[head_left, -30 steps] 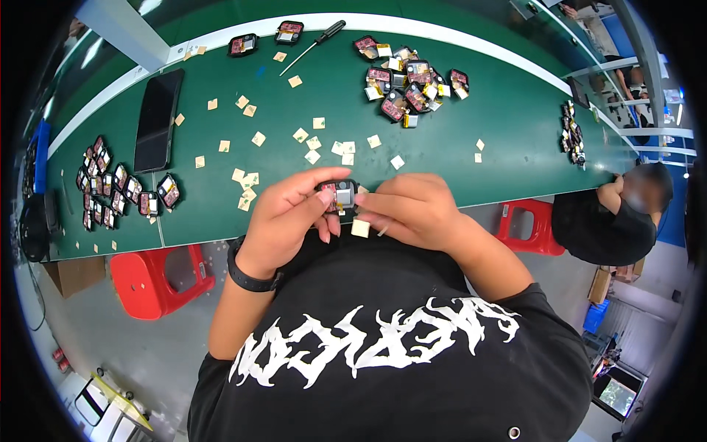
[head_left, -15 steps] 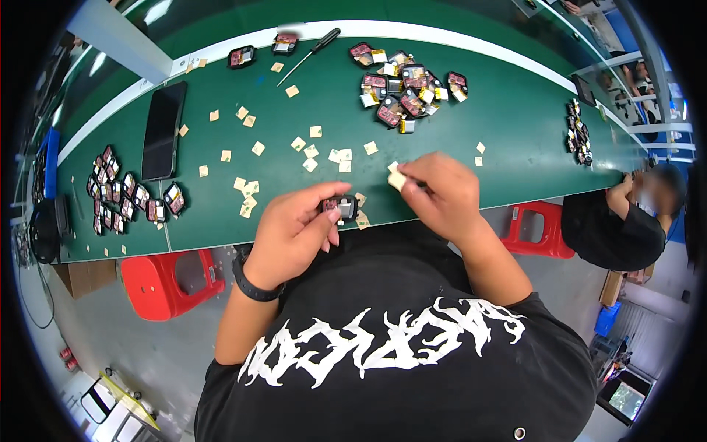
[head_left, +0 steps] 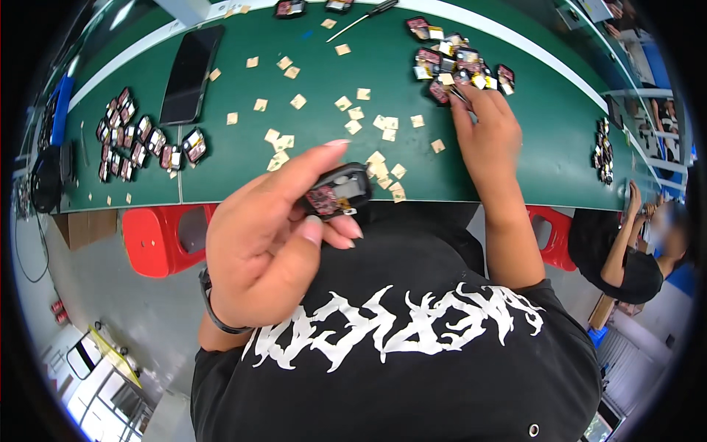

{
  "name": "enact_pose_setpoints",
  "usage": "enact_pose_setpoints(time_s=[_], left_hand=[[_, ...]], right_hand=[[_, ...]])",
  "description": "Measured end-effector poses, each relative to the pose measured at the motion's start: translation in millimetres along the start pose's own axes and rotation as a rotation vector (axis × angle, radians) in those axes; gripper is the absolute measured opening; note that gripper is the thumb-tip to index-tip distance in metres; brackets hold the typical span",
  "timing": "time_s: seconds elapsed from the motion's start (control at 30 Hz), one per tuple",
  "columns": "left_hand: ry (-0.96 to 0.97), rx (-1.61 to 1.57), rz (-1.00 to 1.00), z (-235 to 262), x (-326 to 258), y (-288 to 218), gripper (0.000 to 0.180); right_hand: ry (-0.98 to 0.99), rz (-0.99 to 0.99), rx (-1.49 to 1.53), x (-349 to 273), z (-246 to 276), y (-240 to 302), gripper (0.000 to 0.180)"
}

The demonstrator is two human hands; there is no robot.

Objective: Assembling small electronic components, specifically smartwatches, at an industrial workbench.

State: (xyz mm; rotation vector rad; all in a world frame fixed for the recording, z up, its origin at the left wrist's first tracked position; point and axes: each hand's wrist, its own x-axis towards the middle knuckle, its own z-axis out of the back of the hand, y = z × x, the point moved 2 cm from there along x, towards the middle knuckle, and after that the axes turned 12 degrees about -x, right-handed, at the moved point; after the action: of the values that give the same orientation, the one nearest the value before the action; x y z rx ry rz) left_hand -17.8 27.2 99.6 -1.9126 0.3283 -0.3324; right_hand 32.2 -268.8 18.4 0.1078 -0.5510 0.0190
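Observation:
Close to me, my left hand (head_left: 272,236) holds a small black device housing (head_left: 340,190), tilted, its open face showing a red circuit board and a grey block. Thumb and fingers grip its edges. My right hand (head_left: 490,140) reaches to the near edge of a pile of similar open housings (head_left: 468,59), several with silver, yellow-taped batteries. Its thumb and fingertips are pinched together around a small dark piece, too blurred to name. Just beyond those fingertips lies a pale square (head_left: 445,78). Loose cream adhesive squares (head_left: 353,114) are scattered over the green tabletop (head_left: 243,158).
A black phone-like slab (head_left: 193,74) lies at left, near another group of housings (head_left: 132,136). A screwdriver (head_left: 361,20) rests at the far edge. More housings (head_left: 603,151) stand far right, near a seated person (head_left: 618,250). Red stools (head_left: 151,239) are below the table.
My right hand has moved away and to the right, from the near table to the housing pile; the cream piece it pinched no longer shows. My left hand has lifted the housing nearer.

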Motion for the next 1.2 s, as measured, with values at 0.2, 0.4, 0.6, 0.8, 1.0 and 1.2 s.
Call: enact_pose_setpoints(time_s=[0.2, 0.4, 0.6, 0.8, 1.0, 1.2], left_hand=[[0.079, 0.112, 0.028, 5, -3, -7, 0.057], [-0.033, 0.058, -0.049, 19, -6, 6, 0.048], [-0.383, 0.662, -0.148, 87, -3, 40, 0.023], [-0.613, 1.655, -0.351, 116, -9, 45, 0.030], [-0.330, 1.676, -0.191, 127, 0, 39, 0.039], [-0.509, 1.771, -0.027, 175, -26, 22, 0.037]], right_hand=[[0.044, 0.053, -0.022, -3, 0, 6, 0.020], [0.061, 0.085, -0.033, 4, -2, 9, 0.020], [0.225, 0.352, 0.178, -3, 30, 23, 0.018], [0.329, 0.531, 0.369, -27, 32, 65, 0.017], [0.374, 0.544, 0.383, -29, 29, 75, 0.020], [0.391, 0.497, 0.404, -30, 27, 76, 0.020]])
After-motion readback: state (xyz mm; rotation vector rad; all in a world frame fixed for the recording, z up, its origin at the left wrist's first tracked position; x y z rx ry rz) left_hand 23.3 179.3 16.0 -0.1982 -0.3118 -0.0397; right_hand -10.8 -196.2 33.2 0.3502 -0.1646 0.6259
